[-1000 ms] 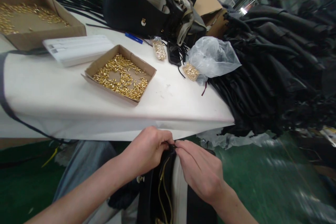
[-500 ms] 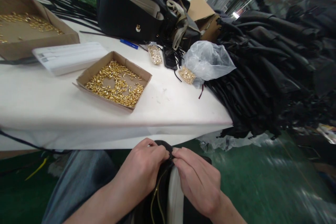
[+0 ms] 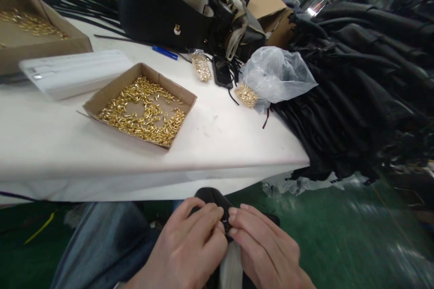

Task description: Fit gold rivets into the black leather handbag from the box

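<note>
Both hands pinch a black leather-like bag piece held low over my lap, just in front of the table's edge. My left hand has thumb and fingers closed on its left side. Facing it, my right hand closes its fingertips on the right side of the same piece. A small dark shiny spot lies between the fingertips, too small to make out. Below them, a pale strip runs down between the hands. Most of the piece is hidden by the hands.
On the white table sits a shallow cardboard box of small gold metal pieces. Behind are a white plastic case, blue pen, phone, clear bag and black handbag. Black material is piled at right.
Both hands have moved slightly down and their fingers have shifted along the black piece. The gold-coloured lines seen below the hands earlier are now covered. The camera view has shifted a little.
</note>
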`<state>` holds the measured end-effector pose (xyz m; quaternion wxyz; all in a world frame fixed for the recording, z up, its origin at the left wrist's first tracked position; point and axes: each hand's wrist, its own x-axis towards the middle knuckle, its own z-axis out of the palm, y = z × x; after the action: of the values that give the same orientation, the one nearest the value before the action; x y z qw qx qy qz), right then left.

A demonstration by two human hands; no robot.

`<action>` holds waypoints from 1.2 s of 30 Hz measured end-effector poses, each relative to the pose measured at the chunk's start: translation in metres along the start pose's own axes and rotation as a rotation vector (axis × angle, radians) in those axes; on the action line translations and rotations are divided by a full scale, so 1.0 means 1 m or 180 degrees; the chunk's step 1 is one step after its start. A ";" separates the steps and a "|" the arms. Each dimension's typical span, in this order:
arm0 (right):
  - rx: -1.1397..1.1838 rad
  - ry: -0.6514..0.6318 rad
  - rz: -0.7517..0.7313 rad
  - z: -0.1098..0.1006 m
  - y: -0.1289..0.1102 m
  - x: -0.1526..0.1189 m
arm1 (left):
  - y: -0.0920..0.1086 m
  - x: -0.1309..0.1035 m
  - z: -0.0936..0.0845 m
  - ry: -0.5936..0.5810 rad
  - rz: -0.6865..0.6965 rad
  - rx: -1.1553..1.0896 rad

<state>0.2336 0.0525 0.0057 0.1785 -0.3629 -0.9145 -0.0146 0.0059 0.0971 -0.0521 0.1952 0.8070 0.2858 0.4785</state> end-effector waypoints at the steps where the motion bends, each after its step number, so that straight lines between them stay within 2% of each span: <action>1: 0.0026 -0.0012 0.0014 0.000 0.000 0.000 | 0.001 0.001 0.000 0.0051 -0.0010 0.0076; 11: -0.0091 0.0118 0.0099 0.001 0.001 0.014 | 0.003 -0.007 0.009 0.0170 0.0003 0.0453; 19: -0.0232 0.0296 0.0301 0.005 -0.003 0.014 | 0.008 -0.006 0.008 0.0157 0.0063 0.0297; 26: 0.0011 0.0362 0.0321 0.006 0.000 0.025 | 0.006 -0.003 0.005 0.0103 0.0030 0.0199; 31: 0.0192 0.0234 0.0253 0.001 0.006 0.028 | 0.005 -0.001 0.003 0.0099 -0.0053 0.0093; 36: 0.0566 -0.0133 0.0124 -0.007 0.018 0.029 | 0.005 -0.010 0.006 0.0349 -0.0335 -0.0110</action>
<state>0.2279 0.0837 0.0207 0.1911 -0.3635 -0.9085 0.0777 0.0085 0.0867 -0.0586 0.2180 0.7600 0.3298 0.5159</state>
